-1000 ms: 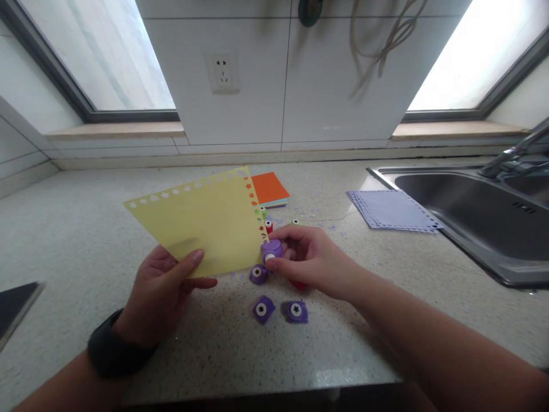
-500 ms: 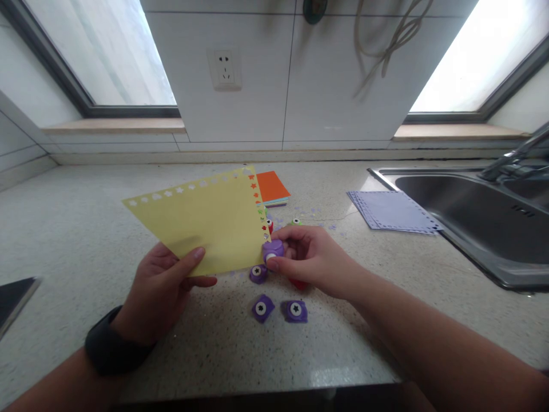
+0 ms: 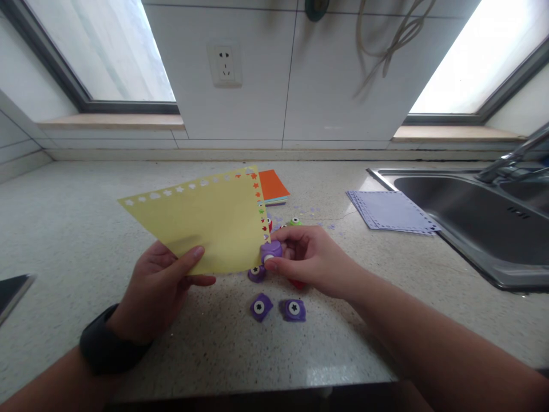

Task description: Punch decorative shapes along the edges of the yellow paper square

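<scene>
My left hand (image 3: pixel 165 280) grips a yellow sheet of paper (image 3: pixel 206 229) by its lower edge, thumb on top. Small cut-out shapes run along the sheet's far and right edges. A purple craft punch (image 3: pixel 271 250) is pinched in my right hand (image 3: pixel 311 257), set against the sheet's right edge near the lower corner. Below it on the counter lie a purple punch (image 3: pixel 256 273) partly under the sheet, and two more, a left punch (image 3: pixel 259 307) and a right punch (image 3: pixel 294 309). A red punch (image 3: pixel 297 284) is mostly hidden under my right hand.
Behind the sheet sits a stack of coloured paper (image 3: pixel 274 186), orange on top. A green punch (image 3: pixel 295 221) and tiny paper bits lie near it. Pale purple punched sheets (image 3: pixel 392 212) rest beside the steel sink (image 3: pixel 463 252). A dark flat object (image 3: pixel 12 292) is at the left.
The sheet and the punch have shifted very slightly left within the view, which has itself moved a little. Both hands keep the same hold.
</scene>
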A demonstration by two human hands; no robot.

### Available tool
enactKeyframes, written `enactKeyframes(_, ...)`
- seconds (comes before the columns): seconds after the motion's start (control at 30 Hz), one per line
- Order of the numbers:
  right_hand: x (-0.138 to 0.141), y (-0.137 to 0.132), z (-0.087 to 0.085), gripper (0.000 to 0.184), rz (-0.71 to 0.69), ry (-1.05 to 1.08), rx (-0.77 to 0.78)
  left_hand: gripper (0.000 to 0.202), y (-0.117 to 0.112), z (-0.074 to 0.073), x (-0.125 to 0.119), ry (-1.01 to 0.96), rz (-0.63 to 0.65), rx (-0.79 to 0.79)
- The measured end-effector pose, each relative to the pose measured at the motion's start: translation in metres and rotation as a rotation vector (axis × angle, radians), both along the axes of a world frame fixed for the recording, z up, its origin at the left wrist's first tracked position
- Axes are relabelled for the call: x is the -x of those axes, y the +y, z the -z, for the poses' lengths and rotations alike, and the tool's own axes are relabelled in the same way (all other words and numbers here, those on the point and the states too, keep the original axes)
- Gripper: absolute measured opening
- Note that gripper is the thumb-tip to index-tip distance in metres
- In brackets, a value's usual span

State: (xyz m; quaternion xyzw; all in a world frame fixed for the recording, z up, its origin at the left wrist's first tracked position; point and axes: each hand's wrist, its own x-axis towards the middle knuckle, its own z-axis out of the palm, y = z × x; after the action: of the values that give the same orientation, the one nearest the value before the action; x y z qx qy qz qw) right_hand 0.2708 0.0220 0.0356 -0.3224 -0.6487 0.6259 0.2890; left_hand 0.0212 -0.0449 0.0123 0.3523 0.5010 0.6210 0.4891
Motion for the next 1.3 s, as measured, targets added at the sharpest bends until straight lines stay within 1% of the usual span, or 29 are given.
enactKeyframes(0.27, 0.0008, -0.0016, -0.0045, 0.033, -0.001, -0.029, 0.001, 0.035, 0.0017, 0.0017, -0.0014, 0.025, -0.006, -0.002)
enactKeyframes(0.57, 0.0019, -0.0019, -0.0037, 0.034, -0.009, -0.03, 0.006, 0.032, 0.0014, 0.0033, -0.0011, 0.027, -0.011, -0.004)
enactKeyframes(0.97, 0.0045, -0.0045, -0.005, 0.032, 0.02, 0.009, 0.046, 0.032, -0.0001, 0.0002, -0.0016, 0.014, -0.001, -0.003)
enactKeyframes(1.07, 0.005, -0.0048, -0.0056, 0.031, 0.033, 0.016, 0.066, 0.031, 0.0006, 0.001, -0.0019, 0.012, -0.015, -0.008)
enactKeyframes(1.2, 0.0062, -0.0048, -0.005, 0.033, 0.045, 0.023, 0.1, 0.03, 0.0009, 0.0013, -0.0015, 0.03, -0.025, -0.002)
enactKeyframes(1.3, 0.0077, -0.0047, -0.0043, 0.035, 0.065, 0.028, 0.118, 0.034, 0.0006, 0.0003, -0.0012, 0.036, -0.017, 0.023)
